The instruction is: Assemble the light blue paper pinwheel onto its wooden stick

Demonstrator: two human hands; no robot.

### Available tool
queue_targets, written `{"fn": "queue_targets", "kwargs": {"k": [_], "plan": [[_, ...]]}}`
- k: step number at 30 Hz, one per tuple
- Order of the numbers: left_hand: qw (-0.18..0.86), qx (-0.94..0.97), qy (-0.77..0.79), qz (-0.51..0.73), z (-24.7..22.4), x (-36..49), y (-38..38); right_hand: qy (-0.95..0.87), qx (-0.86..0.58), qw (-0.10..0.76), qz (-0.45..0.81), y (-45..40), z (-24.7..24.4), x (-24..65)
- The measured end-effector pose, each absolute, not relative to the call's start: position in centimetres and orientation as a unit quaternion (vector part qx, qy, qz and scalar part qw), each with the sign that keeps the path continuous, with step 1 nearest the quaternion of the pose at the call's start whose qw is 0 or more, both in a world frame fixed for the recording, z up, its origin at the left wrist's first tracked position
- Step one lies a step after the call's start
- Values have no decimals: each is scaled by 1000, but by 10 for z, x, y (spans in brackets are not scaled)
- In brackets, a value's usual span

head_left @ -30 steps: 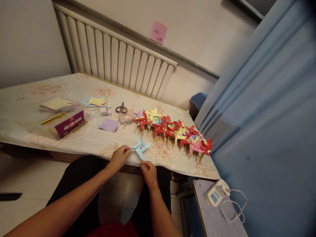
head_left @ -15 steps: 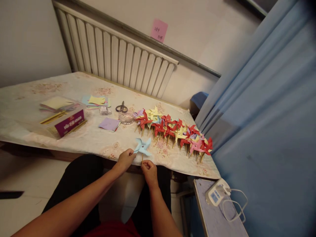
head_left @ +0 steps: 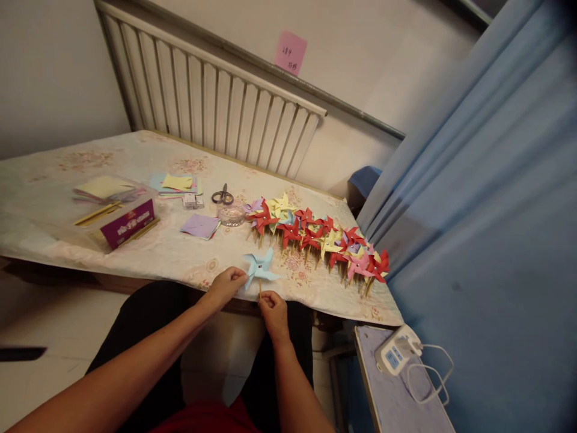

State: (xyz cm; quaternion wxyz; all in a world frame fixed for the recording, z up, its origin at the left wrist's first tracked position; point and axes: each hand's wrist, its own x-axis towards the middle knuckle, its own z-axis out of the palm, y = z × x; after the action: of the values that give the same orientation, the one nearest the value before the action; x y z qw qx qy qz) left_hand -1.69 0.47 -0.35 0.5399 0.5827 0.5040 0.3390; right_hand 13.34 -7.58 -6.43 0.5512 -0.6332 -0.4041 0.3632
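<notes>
A light blue paper pinwheel (head_left: pixel 260 266) is upright at the front edge of the table, just above my lap. My right hand (head_left: pixel 274 313) is closed round its thin wooden stick, low down. At the pinwheel's left side, my left hand (head_left: pixel 229 284) has its fingers curled at a lower blade, apparently pinching its edge. Farther right, several finished pinwheels (head_left: pixel 311 237) in red, yellow, pink, purple and blue lie crowded in a row with their sticks towards me.
On the flowered tablecloth (head_left: pixel 180 264) are purple paper squares (head_left: pixel 201 226), black-handled scissors (head_left: pixel 222 195), a clear round dish (head_left: pixel 232 216), small boxes (head_left: pixel 193 201), stacked coloured paper (head_left: pixel 177 183) and a plastic box (head_left: pixel 97 231). A white power strip (head_left: pixel 397 350) lies lower right, beside a blue curtain (head_left: pixel 473 210).
The blue pinwheel's blades have turned a little on the stick. My left hand has shifted slightly upwards beside them; my right hand stays on the stick.
</notes>
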Motion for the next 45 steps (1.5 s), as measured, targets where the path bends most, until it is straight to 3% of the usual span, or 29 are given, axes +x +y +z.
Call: {"fn": "queue_targets", "kwargs": {"k": [19, 45], "plan": [[669, 477, 455, 343, -8, 10, -4, -411, -625, 550, 372, -77, -62, 133], [706, 433, 443, 343, -12, 10, -6, -407, -620, 553, 380, -76, -63, 132]]}}
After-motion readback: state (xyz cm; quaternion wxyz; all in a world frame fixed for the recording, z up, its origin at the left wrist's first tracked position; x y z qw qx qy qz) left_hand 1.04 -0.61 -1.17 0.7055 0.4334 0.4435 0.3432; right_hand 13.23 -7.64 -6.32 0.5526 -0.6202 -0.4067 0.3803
